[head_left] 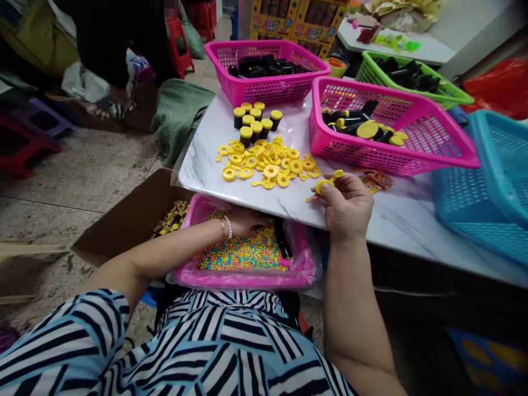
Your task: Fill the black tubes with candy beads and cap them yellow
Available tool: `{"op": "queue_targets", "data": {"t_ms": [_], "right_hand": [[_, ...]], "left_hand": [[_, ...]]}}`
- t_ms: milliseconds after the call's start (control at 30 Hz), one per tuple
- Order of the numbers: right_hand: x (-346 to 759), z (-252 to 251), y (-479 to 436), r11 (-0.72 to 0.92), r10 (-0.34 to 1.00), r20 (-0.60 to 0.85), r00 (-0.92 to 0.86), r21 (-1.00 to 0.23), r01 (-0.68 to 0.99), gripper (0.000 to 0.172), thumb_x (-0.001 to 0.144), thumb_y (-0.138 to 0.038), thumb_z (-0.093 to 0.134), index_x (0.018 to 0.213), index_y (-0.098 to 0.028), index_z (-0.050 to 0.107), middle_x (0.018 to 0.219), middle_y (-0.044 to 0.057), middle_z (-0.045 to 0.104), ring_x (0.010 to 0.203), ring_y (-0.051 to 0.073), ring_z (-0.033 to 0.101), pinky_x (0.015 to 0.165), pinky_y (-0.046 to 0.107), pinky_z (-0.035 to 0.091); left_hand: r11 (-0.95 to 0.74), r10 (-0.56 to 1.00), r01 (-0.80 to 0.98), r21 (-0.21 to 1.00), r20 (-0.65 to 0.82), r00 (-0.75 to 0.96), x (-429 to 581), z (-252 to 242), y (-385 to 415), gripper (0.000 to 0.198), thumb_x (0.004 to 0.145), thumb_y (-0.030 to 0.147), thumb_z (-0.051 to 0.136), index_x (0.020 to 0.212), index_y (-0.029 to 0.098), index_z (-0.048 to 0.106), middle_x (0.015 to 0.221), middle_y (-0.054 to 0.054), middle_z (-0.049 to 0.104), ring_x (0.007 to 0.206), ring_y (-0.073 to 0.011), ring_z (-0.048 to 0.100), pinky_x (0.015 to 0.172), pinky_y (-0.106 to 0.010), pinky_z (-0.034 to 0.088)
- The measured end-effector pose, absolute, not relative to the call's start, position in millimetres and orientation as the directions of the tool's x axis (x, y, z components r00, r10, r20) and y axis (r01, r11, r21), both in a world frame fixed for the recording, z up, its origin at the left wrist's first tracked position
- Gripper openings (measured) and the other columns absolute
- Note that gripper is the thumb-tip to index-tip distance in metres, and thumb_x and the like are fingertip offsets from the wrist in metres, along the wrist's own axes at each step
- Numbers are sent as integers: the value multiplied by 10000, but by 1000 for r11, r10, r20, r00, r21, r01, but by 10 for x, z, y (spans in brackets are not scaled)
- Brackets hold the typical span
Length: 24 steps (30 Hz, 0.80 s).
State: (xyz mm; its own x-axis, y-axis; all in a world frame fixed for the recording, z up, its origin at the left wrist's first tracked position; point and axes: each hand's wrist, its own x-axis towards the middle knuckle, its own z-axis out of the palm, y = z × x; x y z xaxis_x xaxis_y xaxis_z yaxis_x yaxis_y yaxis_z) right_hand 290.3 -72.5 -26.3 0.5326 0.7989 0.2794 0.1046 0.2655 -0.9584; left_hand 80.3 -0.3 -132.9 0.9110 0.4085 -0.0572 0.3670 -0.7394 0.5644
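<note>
Yellow plastic rings on a white, grey-veined marble table; yellow-capped black tubes; hot-pink mesh baskets; a lime-green basket; a sky-blue basket; pastel multicoloured beads; a black-and-white striped blouse with pale blue patches.

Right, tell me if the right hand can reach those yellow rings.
Probably yes: the right hand is by the marble table, with nothing between it and the yellow rings.
</note>
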Motion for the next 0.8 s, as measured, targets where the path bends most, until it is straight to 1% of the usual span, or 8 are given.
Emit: {"op": "queue_targets", "data": {"t_ms": [100,200,300,367,467,567,667,800], "right_hand": [[2913,-280,-723,299,805,306,508,-949,98,214,689,-218,748,874,-190,644,734,-24,617,628,118,644,519,220,550],[2921,-297,-714,330,808,329,489,-940,88,215,692,-214,752,878,-192,647,743,-18,616,625,122,641,528,233,556],[2920,-308,-696,337,806,333,490,-938,83,217,683,-216,753,869,-191,645,747,-18,617,603,114,626,527,238,558],[2915,-308,-686,333,805,326,496,-940,78,216,679,-214,749,865,-188,642,746,-18,621,592,110,620,519,237,558],[2905,-296,-682,327,807,329,491,-940,92,208,688,-215,738,865,-187,632,758,-13,623,611,113,627,511,231,558],[2895,-277,-696,316,810,336,481,-941,125,186,699,-214,724,854,-190,622,749,-16,619,610,106,617,519,226,559],[2890,-262,-715,301,810,327,486,-944,133,178,700,-211,724,850,-195,627,744,-20,615,609,106,611,521,229,559],[2900,-265,-732,300,811,323,488,-945,126,169,718,-213,737,865,-201,656,761,-5,625,625,119,621,546,246,567]], "left_hand": [[-793,362,389,469,-150,920,559,-1243,-16,326,777,190,678,1100,212,717,867,-51,748,757,-206,670,700,-258,482],[-829,383,436,351,-213,899,324,-1146,-79,178,812,267,669,932,159,744,704,-80,706,641,-222,643,613,-284,455],[-871,351,408,273,-236,906,215,-1097,-208,226,778,324,736,956,186,729,845,-80,721,759,-226,661,651,-273,466],[-897,326,377,232,-230,917,225,-1109,-312,164,828,252,688,965,164,714,942,-105,710,855,-223,658,728,-280,477],[-917,303,345,202,-211,929,310,-1170,-470,151,896,110,546,878,99,695,898,-159,687,872,-233,646,793,-329,480],[-917,263,307,255,-191,946,389,-1213,-578,186,901,78,518,830,91,689,880,-171,682,888,-246,642,814,-361,482],[-890,210,268,370,-188,959,402,-1196,-564,123,873,120,602,925,142,711,926,-106,715,871,-202,661,794,-301,490],[-695,285,349,629,-205,936,341,-1107,-432,325,803,162,688,1125,205,683,1008,-18,743,860,-136,685,761,-211,494]]}}
